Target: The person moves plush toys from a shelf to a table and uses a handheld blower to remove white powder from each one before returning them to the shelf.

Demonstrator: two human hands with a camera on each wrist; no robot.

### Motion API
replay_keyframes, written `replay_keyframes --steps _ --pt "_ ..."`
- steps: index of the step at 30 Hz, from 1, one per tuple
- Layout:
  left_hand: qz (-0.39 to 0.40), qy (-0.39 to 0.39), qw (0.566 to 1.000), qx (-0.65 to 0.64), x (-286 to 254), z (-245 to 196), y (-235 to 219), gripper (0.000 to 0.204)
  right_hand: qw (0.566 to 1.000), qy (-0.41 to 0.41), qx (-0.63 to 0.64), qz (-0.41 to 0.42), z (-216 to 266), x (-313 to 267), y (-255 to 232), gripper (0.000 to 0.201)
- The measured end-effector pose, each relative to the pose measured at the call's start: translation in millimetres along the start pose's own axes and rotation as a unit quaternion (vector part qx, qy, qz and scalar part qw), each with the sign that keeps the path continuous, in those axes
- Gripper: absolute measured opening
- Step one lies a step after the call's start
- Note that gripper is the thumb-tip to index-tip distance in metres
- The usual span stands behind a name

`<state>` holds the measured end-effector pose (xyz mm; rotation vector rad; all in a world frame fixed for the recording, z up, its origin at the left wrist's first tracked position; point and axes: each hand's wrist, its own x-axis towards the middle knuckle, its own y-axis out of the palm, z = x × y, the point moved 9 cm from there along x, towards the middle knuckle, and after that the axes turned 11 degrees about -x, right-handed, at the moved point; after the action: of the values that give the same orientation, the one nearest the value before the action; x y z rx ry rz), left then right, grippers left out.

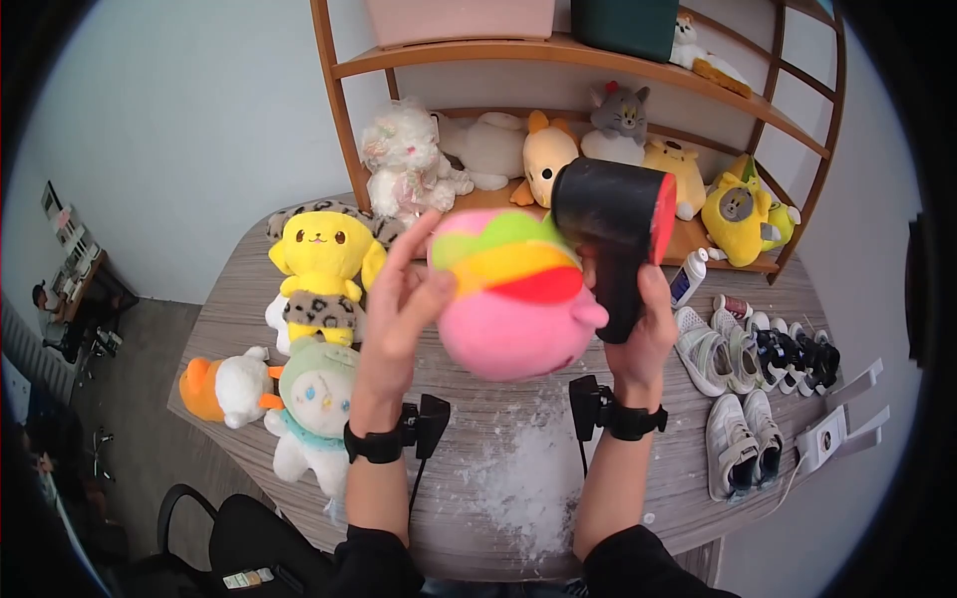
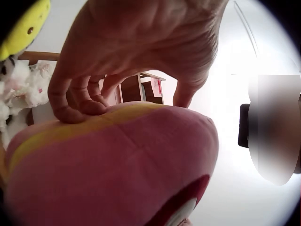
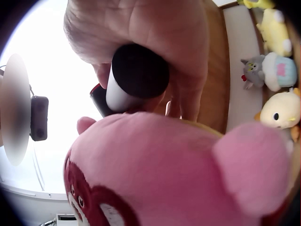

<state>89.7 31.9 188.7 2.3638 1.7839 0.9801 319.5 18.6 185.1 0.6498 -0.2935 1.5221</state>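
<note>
A round pink plush toy (image 1: 508,344) with a green, yellow and red band is held up over the table. My left hand (image 1: 399,309) grips it from the left, its fingertips and thumb pressing into the fabric in the left wrist view. On the other side, my right hand (image 1: 643,329) holds a black hair dryer (image 1: 608,204) by its handle (image 3: 140,70), the red-rimmed end facing right. The dryer's barrel is up beside the plush, overlapping its upper right edge in the head view. Dark red and white face patches (image 3: 113,207) show on the plush in the right wrist view.
Several plush toys, including a yellow one (image 1: 324,249) and a green-hooded one (image 1: 319,389), lie at the left. A wooden shelf (image 1: 588,55) with more plush stands behind. Shoes (image 1: 733,448), a white bottle (image 1: 688,277) and a white device (image 1: 825,444) sit at the right.
</note>
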Motion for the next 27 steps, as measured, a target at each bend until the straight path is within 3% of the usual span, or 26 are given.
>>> replay_keyframes --steps 2,3,6,9,13,15,17,20,22,25,27 --pt "-0.008 -0.031 0.999 0.012 -2.4 12.3 13.9 0.071 1.000 -0.016 -0.003 -0.003 7.4 1.8 6.0 0.052" --pt "-0.013 -0.083 0.996 0.011 -2.4 21.9 14.4 0.068 1.000 -0.021 -0.005 -0.003 8.4 2.1 7.0 0.052" --pt "0.004 -0.102 0.995 0.001 -5.7 14.2 34.4 0.067 0.999 -0.038 -0.010 -0.004 9.7 2.6 8.8 0.052" --pt "0.027 -0.127 0.991 0.040 -6.4 16.1 32.1 0.060 0.999 -0.038 -0.009 0.006 8.1 0.2 13.1 0.051" --pt "0.017 -0.182 0.983 -0.035 -2.2 33.0 14.7 0.054 0.998 -0.041 -0.006 0.049 5.3 -1.1 25.0 0.058" --pt "-0.004 -0.193 0.981 -0.036 -0.1 42.5 -2.0 0.056 0.996 -0.056 -0.057 -0.041 15.7 -2.4 29.1 0.057" --pt "-0.045 -0.148 0.985 -0.081 3.7 37.8 -9.7 0.054 0.990 -0.073 -0.091 -0.085 21.8 -7.0 28.3 0.052" --pt "-0.126 -0.061 0.983 -0.123 8.4 28.1 -21.7 0.047 0.991 -0.097 -0.094 -0.015 35.8 -14.8 41.0 0.050" --pt "-0.171 0.001 0.974 -0.151 8.9 17.4 -19.9 0.043 0.994 -0.069 -0.080 0.009 36.8 -15.9 47.7 0.043" --pt "-0.194 0.050 0.953 -0.226 9.1 18.2 -28.4 0.038 0.986 -0.052 -0.153 0.038 33.8 -14.6 57.1 0.036" --pt "-0.188 0.077 0.953 -0.225 2.9 4.5 -20.7 0.038 0.960 -0.113 -0.225 0.123 34.6 -8.0 70.5 0.037"
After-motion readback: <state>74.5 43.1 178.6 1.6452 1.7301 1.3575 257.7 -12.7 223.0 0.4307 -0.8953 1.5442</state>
